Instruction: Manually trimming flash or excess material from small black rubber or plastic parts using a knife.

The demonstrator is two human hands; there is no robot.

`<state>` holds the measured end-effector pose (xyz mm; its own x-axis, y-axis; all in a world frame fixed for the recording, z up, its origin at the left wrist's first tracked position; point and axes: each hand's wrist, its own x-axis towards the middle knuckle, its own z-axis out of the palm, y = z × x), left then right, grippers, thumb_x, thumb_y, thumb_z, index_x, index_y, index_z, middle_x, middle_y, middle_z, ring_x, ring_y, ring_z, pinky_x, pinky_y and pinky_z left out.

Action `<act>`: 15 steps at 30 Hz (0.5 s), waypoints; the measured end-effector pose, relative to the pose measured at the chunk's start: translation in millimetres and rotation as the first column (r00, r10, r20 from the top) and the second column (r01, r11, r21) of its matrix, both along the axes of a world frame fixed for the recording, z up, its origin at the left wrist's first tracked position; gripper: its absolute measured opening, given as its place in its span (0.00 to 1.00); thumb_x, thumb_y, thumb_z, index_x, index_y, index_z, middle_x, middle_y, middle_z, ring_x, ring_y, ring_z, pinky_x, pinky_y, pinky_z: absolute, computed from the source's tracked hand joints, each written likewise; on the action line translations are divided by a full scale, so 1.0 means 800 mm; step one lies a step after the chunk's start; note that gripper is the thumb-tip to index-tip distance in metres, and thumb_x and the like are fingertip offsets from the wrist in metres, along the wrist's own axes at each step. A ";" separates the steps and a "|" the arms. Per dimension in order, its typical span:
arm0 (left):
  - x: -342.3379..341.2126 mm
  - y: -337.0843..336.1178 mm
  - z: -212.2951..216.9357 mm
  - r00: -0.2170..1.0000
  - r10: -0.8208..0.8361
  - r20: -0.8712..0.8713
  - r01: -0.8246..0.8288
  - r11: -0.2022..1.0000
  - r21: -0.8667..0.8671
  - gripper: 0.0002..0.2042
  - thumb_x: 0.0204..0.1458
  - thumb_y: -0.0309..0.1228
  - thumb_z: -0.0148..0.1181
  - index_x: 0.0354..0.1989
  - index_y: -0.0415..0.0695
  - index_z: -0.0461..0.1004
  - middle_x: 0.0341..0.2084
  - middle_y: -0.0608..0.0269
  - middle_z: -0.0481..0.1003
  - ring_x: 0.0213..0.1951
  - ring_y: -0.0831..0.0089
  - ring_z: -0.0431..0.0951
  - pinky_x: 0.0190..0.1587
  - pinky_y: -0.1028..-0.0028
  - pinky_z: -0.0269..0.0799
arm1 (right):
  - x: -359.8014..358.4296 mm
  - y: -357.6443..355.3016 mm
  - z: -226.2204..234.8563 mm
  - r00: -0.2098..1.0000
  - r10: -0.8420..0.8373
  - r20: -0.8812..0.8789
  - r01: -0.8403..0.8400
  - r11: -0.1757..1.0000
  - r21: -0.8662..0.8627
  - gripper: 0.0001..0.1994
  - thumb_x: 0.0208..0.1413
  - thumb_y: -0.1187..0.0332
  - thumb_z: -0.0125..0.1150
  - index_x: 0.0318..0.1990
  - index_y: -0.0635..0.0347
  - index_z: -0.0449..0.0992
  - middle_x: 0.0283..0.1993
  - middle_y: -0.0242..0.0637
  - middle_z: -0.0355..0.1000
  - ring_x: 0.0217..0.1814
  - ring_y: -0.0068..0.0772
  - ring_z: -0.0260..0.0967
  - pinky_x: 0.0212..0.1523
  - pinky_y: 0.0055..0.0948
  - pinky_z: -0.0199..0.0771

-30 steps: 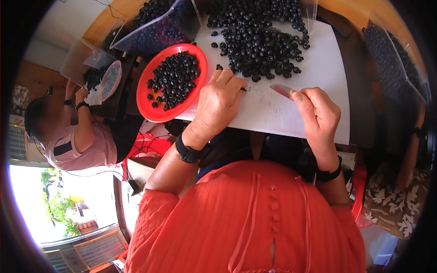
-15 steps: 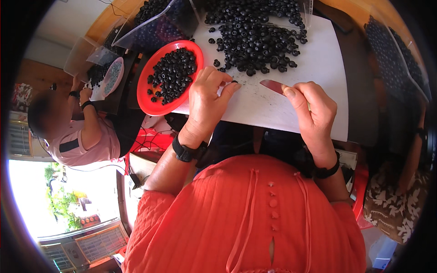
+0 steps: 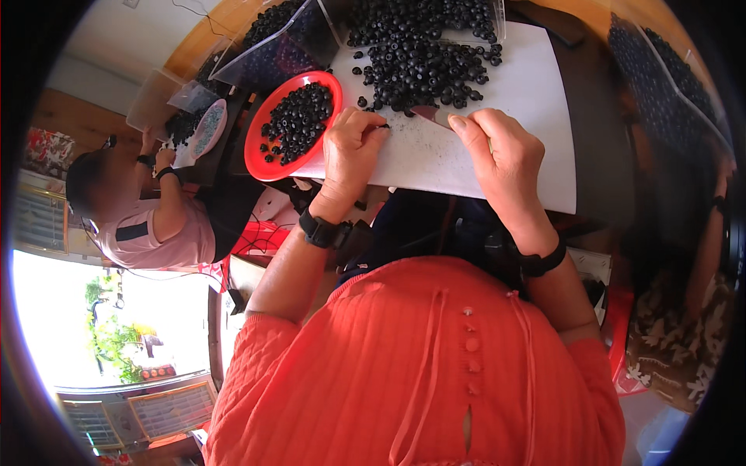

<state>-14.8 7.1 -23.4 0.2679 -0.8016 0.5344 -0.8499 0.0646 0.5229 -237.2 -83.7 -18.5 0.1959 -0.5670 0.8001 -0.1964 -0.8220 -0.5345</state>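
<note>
From the head camera, the left hand [image 3: 353, 147] pinches one small black ring [image 3: 384, 126] on the white sheet [image 3: 536, 116], beside the red bowl [image 3: 260, 155]. The right hand [image 3: 497, 155] grips a small blade [image 3: 427, 114] near the pile of black rings [image 3: 420, 62].

Small sorting workshop, black rings [image 3: 423, 54] heaped at worktable [image 3: 536, 116] far edge, red bowl [image 3: 268, 159] and clear bags [image 3: 272, 46] left, co-worker [image 3: 148, 210] alongside

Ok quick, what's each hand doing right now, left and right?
Left hand: fingers pinched shut on a small black ring on the white sheet.
Right hand: closed on a small blade.
</note>
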 end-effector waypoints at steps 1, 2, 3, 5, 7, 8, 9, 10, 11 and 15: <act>0.002 -0.001 0.000 0.999 -0.003 0.048 0.003 1.000 -0.011 0.08 0.50 0.19 0.68 0.39 0.36 0.82 0.31 0.58 0.77 0.33 0.69 0.80 0.39 0.72 0.76 | 0.001 0.000 0.000 1.000 -0.001 0.006 0.001 1.000 0.002 0.15 0.60 0.64 0.69 0.24 0.57 0.71 0.20 0.35 0.69 0.21 0.39 0.68 0.21 0.38 0.64; 0.003 -0.001 -0.001 0.996 -0.001 0.094 0.004 1.000 -0.023 0.07 0.50 0.19 0.68 0.39 0.36 0.82 0.31 0.59 0.77 0.33 0.70 0.80 0.39 0.72 0.76 | 0.002 -0.001 0.000 1.000 -0.008 0.001 0.008 1.000 -0.001 0.16 0.60 0.64 0.69 0.23 0.57 0.71 0.20 0.35 0.69 0.21 0.40 0.69 0.21 0.39 0.64; 0.003 -0.002 -0.004 0.995 0.001 0.098 0.001 1.000 -0.023 0.07 0.50 0.19 0.68 0.39 0.36 0.82 0.31 0.59 0.77 0.33 0.70 0.80 0.39 0.72 0.76 | 0.003 -0.002 0.000 1.000 -0.014 -0.005 0.014 1.000 -0.004 0.17 0.60 0.64 0.69 0.23 0.56 0.70 0.20 0.34 0.69 0.21 0.40 0.69 0.21 0.39 0.64; 0.002 -0.004 -0.008 0.998 -0.004 0.057 0.011 0.992 -0.126 0.06 0.46 0.19 0.68 0.34 0.37 0.82 0.29 0.55 0.76 0.33 0.59 0.79 0.38 0.65 0.75 | 0.004 -0.004 -0.003 1.000 -0.023 -0.004 0.023 1.000 -0.013 0.17 0.60 0.63 0.69 0.23 0.56 0.70 0.20 0.35 0.69 0.21 0.41 0.69 0.21 0.39 0.65; 0.001 -0.003 -0.008 1.000 0.003 0.012 -0.002 0.993 -0.115 0.06 0.47 0.19 0.68 0.35 0.37 0.82 0.29 0.55 0.77 0.33 0.60 0.80 0.38 0.66 0.76 | 0.003 -0.004 -0.005 0.999 -0.033 -0.006 0.033 0.999 -0.023 0.17 0.60 0.62 0.69 0.23 0.56 0.69 0.20 0.35 0.69 0.21 0.41 0.69 0.21 0.40 0.65; 0.002 -0.002 -0.008 0.999 0.010 -0.034 -0.014 0.994 -0.106 0.06 0.48 0.19 0.68 0.35 0.37 0.83 0.30 0.55 0.77 0.34 0.61 0.80 0.39 0.67 0.76 | 0.004 -0.004 -0.005 0.999 -0.042 -0.010 0.042 0.999 -0.029 0.17 0.60 0.62 0.69 0.23 0.56 0.70 0.20 0.35 0.69 0.20 0.42 0.69 0.21 0.40 0.65; 0.002 -0.002 -0.007 0.999 0.013 -0.034 -0.017 0.994 -0.108 0.06 0.48 0.19 0.68 0.35 0.37 0.83 0.30 0.55 0.77 0.34 0.61 0.80 0.39 0.67 0.76 | 0.004 -0.004 -0.005 0.999 -0.051 -0.015 0.050 0.998 -0.036 0.17 0.60 0.61 0.69 0.23 0.56 0.70 0.20 0.36 0.70 0.20 0.42 0.69 0.21 0.40 0.65; 0.003 -0.002 -0.007 0.997 0.018 -0.078 -0.026 0.994 -0.102 0.06 0.48 0.19 0.68 0.36 0.37 0.83 0.30 0.55 0.77 0.34 0.62 0.81 0.40 0.68 0.76 | 0.004 -0.004 -0.006 0.999 -0.048 -0.016 0.048 0.998 -0.038 0.17 0.60 0.61 0.69 0.23 0.56 0.70 0.20 0.36 0.70 0.20 0.42 0.69 0.21 0.40 0.65; 0.003 -0.002 -0.007 0.992 0.021 -0.123 -0.033 0.995 -0.096 0.07 0.48 0.19 0.69 0.36 0.37 0.83 0.31 0.56 0.78 0.34 0.62 0.81 0.41 0.69 0.76 | 0.004 -0.004 -0.006 0.998 -0.055 -0.024 0.054 0.998 -0.040 0.17 0.60 0.61 0.68 0.23 0.55 0.70 0.20 0.36 0.70 0.20 0.42 0.69 0.21 0.40 0.65; 0.004 -0.001 -0.007 0.978 0.036 -0.204 -0.054 0.995 -0.084 0.07 0.48 0.20 0.69 0.35 0.36 0.83 0.31 0.56 0.78 0.34 0.64 0.81 0.41 0.70 0.77 | 0.004 -0.005 -0.007 0.996 -0.068 -0.061 0.065 0.996 -0.057 0.18 0.61 0.60 0.68 0.22 0.56 0.70 0.20 0.36 0.69 0.20 0.42 0.69 0.20 0.40 0.64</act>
<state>-11.8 6.5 -29.3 0.4120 -0.7385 0.5337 -0.7304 0.0826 0.6780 -234.3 -87.4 -24.4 0.2099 -0.5362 0.8176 -0.2835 -0.8336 -0.4740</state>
